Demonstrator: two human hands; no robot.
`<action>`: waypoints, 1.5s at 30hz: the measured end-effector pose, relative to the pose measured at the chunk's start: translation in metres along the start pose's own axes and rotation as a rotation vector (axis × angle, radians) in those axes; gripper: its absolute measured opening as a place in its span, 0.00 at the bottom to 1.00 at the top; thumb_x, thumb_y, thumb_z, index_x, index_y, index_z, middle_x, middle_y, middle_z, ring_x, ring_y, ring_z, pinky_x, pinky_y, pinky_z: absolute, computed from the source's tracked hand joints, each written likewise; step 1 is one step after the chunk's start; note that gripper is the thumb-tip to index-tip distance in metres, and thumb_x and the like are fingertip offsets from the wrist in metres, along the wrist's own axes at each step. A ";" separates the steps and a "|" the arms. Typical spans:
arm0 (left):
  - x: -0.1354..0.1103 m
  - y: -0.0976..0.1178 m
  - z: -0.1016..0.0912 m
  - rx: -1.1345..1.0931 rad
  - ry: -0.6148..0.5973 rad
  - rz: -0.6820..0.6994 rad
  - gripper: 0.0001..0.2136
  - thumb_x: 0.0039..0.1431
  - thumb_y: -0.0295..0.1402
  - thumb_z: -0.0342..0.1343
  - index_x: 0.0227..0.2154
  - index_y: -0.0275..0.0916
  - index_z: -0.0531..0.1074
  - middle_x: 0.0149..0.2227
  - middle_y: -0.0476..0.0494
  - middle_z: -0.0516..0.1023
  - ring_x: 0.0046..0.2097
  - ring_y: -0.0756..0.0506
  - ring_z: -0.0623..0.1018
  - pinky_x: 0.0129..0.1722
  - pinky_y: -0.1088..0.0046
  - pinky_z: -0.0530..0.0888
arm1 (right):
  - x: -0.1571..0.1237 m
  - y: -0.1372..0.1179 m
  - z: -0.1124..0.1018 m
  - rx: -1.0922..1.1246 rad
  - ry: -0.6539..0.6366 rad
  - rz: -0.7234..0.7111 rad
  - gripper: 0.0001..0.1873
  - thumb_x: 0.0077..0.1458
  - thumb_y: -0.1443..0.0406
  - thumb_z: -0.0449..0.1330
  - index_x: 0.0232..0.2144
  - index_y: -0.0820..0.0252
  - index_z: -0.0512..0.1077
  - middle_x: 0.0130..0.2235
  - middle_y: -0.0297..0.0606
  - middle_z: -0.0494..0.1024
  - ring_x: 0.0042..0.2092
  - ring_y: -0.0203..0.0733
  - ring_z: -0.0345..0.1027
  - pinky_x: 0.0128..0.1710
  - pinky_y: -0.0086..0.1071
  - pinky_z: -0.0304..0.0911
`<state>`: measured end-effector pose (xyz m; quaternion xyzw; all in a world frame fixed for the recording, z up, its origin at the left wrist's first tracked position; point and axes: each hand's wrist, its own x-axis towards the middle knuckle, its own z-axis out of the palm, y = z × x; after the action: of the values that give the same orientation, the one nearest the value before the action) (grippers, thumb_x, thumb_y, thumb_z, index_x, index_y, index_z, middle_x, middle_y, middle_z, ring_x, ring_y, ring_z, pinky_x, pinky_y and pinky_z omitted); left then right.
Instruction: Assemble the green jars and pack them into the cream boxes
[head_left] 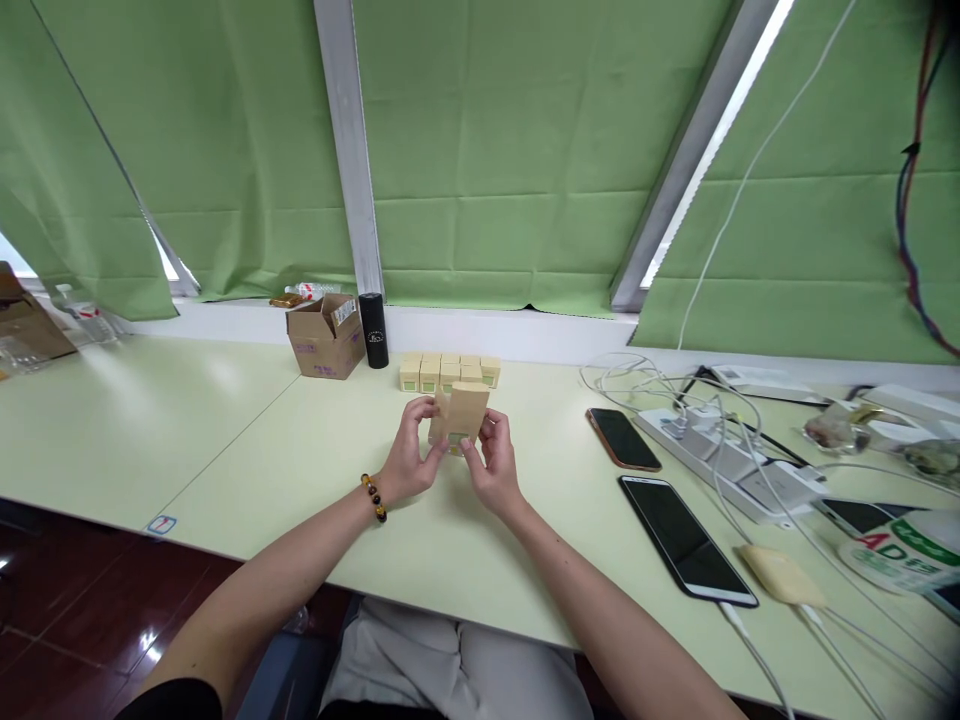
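Between my two hands is a small tan cardboard box (468, 408), its flaps standing up, held above the table. My left hand (412, 452), with a beaded bracelet at the wrist, grips its left side with thumb and fingers. My right hand (491, 463) grips the right side, thumb on the front near a small greenish label. The inside of the box is hidden from me. Just behind it stand several small cream boxes (430, 374) with green labels, set close together in rows.
An open brown carton (325, 338) and a black cylinder (373, 330) stand at the back left. On the right lie two phones, a brown-edged one (624, 439) and a white one (688, 537), beside a power strip (726, 462) with tangled white cables.
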<state>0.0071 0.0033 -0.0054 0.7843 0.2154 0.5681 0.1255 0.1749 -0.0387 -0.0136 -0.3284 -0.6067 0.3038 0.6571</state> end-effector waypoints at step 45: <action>0.003 -0.003 0.004 -0.473 0.151 -0.394 0.28 0.65 0.49 0.58 0.59 0.50 0.51 0.64 0.33 0.69 0.42 0.49 0.80 0.41 0.70 0.76 | 0.003 0.002 -0.003 -0.288 -0.080 -0.264 0.26 0.67 0.58 0.57 0.64 0.46 0.60 0.68 0.47 0.53 0.67 0.56 0.58 0.63 0.57 0.66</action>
<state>0.0105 0.0072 -0.0057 0.6321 0.2336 0.6239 0.3958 0.1781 -0.0356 -0.0133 -0.3244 -0.7074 0.1378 0.6127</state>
